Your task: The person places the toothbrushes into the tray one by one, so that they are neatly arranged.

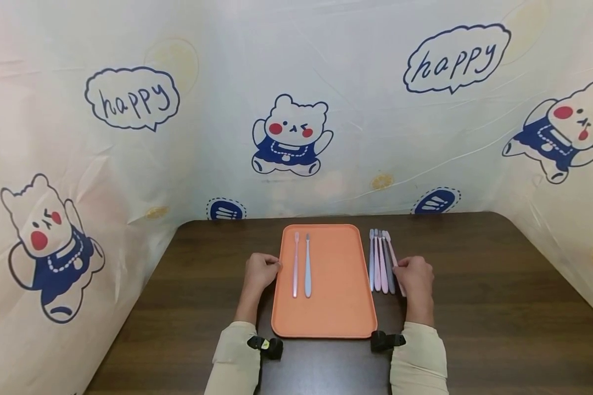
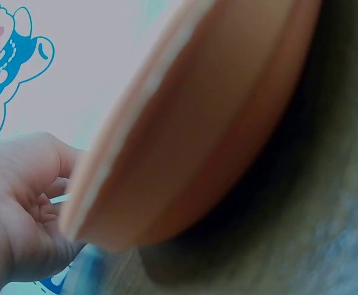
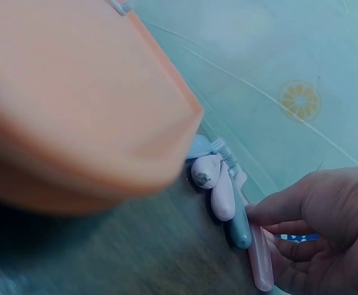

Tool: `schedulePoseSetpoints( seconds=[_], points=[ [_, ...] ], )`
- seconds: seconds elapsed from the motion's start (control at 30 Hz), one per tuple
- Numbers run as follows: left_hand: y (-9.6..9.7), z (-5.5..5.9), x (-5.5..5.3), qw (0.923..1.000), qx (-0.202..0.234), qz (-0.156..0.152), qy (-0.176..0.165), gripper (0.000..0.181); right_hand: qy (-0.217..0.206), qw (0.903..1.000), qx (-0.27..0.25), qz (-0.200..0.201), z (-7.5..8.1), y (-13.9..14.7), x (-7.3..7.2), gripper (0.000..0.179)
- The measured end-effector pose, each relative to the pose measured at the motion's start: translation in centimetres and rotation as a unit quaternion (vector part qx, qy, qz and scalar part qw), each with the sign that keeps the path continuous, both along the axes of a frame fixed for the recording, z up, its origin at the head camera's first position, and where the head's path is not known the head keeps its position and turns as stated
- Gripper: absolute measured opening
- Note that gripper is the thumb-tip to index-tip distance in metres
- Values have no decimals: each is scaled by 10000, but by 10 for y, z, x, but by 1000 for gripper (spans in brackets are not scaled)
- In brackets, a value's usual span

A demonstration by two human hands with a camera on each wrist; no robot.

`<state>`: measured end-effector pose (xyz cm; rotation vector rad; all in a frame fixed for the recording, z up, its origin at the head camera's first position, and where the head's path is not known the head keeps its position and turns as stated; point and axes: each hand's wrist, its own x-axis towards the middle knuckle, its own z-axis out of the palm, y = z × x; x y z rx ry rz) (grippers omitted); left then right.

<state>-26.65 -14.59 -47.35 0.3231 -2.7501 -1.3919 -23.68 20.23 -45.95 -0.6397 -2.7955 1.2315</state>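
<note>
An orange tray point(image 1: 333, 285) lies on the table, with a pink toothbrush point(image 1: 295, 269) and a blue toothbrush point(image 1: 308, 269) side by side on its left half. My left hand point(image 1: 263, 270) holds the tray's left rim; in the left wrist view its fingers curl in at the edge, partly hidden by the tray wall point(image 2: 185, 135). Right of the tray, several toothbrushes lie in a row, among them a grey one point(image 3: 238, 224). My right hand point(image 1: 416, 282) pinches the rightmost pink toothbrush point(image 3: 261, 264) between thumb and fingers, close beside the grey one.
The dark wooden table point(image 1: 494, 307) extends to both sides of the tray. A pale curtain point(image 1: 365, 66) printed with cartoon bears hangs behind the table and along its sides. Each sleeved wrist wears a black camera strap point(image 1: 387, 341).
</note>
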Motion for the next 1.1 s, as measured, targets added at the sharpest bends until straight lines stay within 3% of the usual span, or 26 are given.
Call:
schedulePoseSetpoints(
  seconds=[0.63, 1.1],
  points=[
    [-1, -1, 0, 10000, -30, 0, 58, 16, -139, 9995, -222, -201, 0, 2, 1, 29],
    [-1, -1, -1, 10000, -33, 46, 2, 16, 142, 9993, -218, -264, 7, 0, 3, 28]
  ],
)
